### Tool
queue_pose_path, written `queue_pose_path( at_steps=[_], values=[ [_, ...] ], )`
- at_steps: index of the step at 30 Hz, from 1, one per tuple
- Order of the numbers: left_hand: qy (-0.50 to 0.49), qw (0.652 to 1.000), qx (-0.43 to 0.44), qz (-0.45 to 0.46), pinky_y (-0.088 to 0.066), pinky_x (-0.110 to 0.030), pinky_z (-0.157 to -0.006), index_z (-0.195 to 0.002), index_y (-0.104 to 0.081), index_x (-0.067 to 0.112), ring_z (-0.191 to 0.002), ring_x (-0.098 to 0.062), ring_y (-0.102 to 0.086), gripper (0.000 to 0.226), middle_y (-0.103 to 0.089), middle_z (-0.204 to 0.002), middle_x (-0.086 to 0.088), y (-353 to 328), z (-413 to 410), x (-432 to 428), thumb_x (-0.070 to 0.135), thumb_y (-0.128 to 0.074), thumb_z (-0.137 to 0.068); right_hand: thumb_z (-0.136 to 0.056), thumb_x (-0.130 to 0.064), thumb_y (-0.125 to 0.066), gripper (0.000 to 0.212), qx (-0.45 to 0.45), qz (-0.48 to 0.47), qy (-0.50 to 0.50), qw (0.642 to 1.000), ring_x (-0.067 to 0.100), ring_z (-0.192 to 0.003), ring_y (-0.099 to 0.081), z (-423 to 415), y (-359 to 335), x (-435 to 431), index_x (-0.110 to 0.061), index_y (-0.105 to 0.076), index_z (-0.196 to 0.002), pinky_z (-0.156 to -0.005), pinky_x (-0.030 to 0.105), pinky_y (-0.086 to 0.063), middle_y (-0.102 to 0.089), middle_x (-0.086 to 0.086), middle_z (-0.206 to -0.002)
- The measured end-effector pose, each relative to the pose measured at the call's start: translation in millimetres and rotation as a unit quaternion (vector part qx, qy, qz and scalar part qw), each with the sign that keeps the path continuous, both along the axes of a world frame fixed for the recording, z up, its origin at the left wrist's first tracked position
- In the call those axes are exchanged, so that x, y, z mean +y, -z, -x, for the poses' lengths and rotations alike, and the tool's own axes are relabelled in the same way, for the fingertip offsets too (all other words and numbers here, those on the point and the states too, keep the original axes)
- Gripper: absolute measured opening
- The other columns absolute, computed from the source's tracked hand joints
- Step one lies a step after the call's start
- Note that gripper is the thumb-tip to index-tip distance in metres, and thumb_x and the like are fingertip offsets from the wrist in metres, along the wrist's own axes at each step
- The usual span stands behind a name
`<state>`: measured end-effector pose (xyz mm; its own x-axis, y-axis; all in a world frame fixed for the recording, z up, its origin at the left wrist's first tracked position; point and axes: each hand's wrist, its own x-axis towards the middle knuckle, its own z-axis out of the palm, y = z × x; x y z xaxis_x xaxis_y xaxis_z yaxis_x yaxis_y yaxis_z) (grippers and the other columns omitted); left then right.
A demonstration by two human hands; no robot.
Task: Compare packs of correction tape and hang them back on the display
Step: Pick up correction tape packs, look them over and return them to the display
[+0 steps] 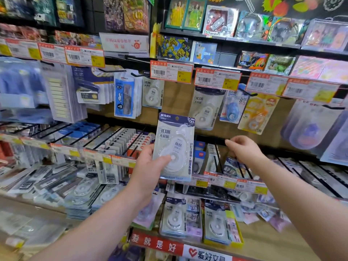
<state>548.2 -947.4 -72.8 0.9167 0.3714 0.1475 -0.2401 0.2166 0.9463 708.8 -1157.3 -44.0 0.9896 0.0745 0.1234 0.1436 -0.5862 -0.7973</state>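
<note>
A pack of correction tape [174, 146] stands upright at the centre of the frame: a pale card with a dark blue top band, a round hang hole, large "30" lettering and a clear blister over a white dispenser. The left hand [148, 166] grasps it by the lower left edge, thumb pressed across the blister front, fingers behind. The right hand [243, 149], right of the pack and apart from it, hangs loosely curled with nothing in it, in front of the display hooks [243, 166].

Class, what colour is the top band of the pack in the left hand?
Dark navy blue band, clearest in the head view.
</note>
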Motion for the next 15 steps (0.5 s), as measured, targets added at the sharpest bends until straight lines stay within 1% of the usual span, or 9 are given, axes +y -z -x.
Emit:
queue_pose_path(
  at_steps=[2, 4, 5, 7, 9, 10, 12, 14, 15],
  values=[
    [0.009, 1.0, -0.003, -0.001, -0.052, -0.028, -0.067, -0.103, -0.056, 0.019, -0.084, -0.016, -0.069, 0.025, -0.072, -0.094, 0.0, 0.5, -3.7, -5.3, 0.002, -0.06, -0.086, -0.092, -0.04, -0.056, 0.028, -0.015, 0.104, -0.02, 0.994, 0.017, -0.082, -0.057, 1.3, 16.0, -15.8, -0.014, -0.059, -0.104, -0.07, 0.028, -0.042, -0.061, 0.0, -0.091],
    [0.022, 1.0, -0.009, -0.002, -0.053, -0.029, -0.069, -0.107, -0.057, 0.017, -0.088, -0.019, -0.069, 0.027, -0.072, -0.1, -0.004, 0.0, -8.7, -11.5, 0.001, -0.061, -0.086, -0.093, -0.041, -0.052, 0.031, -0.026, 0.205, -0.058, 0.977, 0.017, -0.087, -0.057, 4.8, 32.8, -27.0, -0.015, -0.061, -0.106, -0.074, 0.028, -0.044, -0.061, -0.002, -0.093],
    [0.032, 0.999, -0.012, -0.006, -0.053, -0.028, -0.069, -0.111, -0.056, 0.015, -0.089, -0.02, -0.07, 0.029, -0.072, -0.102, -0.006, -0.9, -11.1, -14.9, 0.002, -0.062, -0.085, -0.094, -0.043, -0.049, 0.033, -0.03, 0.256, -0.077, 0.963, 0.017, -0.091, -0.058, 5.8, 41.4, -31.5, -0.016, -0.061, -0.109, -0.077, 0.03, -0.046, -0.063, -0.002, -0.098],
    [0.051, 0.999, -0.016, -0.007, -0.054, -0.025, -0.064, -0.112, -0.056, 0.015, -0.086, -0.017, -0.071, 0.03, -0.072, -0.101, -0.004, -4.2, -15.7, -21.4, 0.004, -0.063, -0.085, -0.096, -0.048, -0.041, 0.038, -0.032, 0.335, -0.101, 0.936, 0.019, -0.105, -0.058, 9.2, 54.5, -37.5, -0.023, -0.058, -0.119, -0.089, 0.035, -0.047, -0.063, 0.0, -0.116],
    [0.061, 0.998, -0.026, -0.009, -0.054, -0.02, -0.059, -0.107, -0.056, 0.017, -0.079, -0.012, -0.071, 0.025, -0.072, -0.096, -0.002, -9.4, -20.1, -26.9, 0.004, -0.063, -0.085, -0.098, -0.052, -0.031, 0.044, -0.029, 0.396, -0.108, 0.912, 0.02, -0.12, -0.052, 13.1, 62.7, -41.0, -0.028, -0.051, -0.129, -0.101, 0.038, -0.039, -0.056, -0.001, -0.131],
    [0.063, 0.998, -0.03, -0.011, -0.054, -0.019, -0.059, -0.106, -0.057, 0.017, -0.078, -0.011, -0.071, 0.024, -0.072, -0.096, -0.002, -12.4, -22.5, -28.9, 0.004, -0.063, -0.086, -0.098, -0.053, -0.026, 0.047, -0.033, 0.431, -0.113, 0.895, 0.02, -0.123, -0.049, 14.1, 65.9, -41.6, -0.03, -0.047, -0.132, -0.105, 0.04, -0.035, -0.055, -0.002, -0.134],
    [0.062, 0.997, -0.037, -0.02, -0.056, -0.024, -0.064, -0.108, -0.056, 0.016, -0.083, -0.013, -0.071, 0.025, -0.071, -0.1, -0.004, -18.4, -28.1, -31.5, 0.005, -0.062, -0.087, -0.098, -0.054, -0.02, 0.049, -0.047, 0.478, -0.123, 0.868, 0.02, -0.123, -0.05, 14.4, 70.1, -41.6, -0.03, -0.045, -0.133, -0.108, 0.042, -0.031, -0.056, -0.002, -0.134],
    [0.062, 0.997, -0.043, -0.025, -0.058, -0.033, -0.076, -0.112, -0.054, 0.016, -0.093, -0.02, -0.07, 0.027, -0.07, -0.106, -0.006, -24.8, -33.5, -33.7, 0.007, -0.063, -0.088, -0.098, -0.054, -0.018, 0.048, -0.051, 0.481, -0.127, 0.866, 0.018, -0.121, -0.052, 13.4, 71.1, -41.0, -0.03, -0.045, -0.13, -0.107, 0.043, -0.03, -0.058, -0.003, -0.13],
    [0.063, 0.997, -0.046, -0.025, -0.057, -0.036, -0.079, -0.113, -0.053, 0.016, -0.096, -0.022, -0.069, 0.027, -0.069, -0.107, -0.006, -28.0, -36.4, -34.8, 0.008, -0.062, -0.089, -0.098, -0.055, -0.018, 0.048, -0.049, 0.479, -0.128, 0.867, 0.018, -0.12, -0.052, 12.6, 71.8, -40.7, -0.031, -0.045, -0.129, -0.107, 0.042, -0.03, -0.058, -0.003, -0.129]
  ],
)
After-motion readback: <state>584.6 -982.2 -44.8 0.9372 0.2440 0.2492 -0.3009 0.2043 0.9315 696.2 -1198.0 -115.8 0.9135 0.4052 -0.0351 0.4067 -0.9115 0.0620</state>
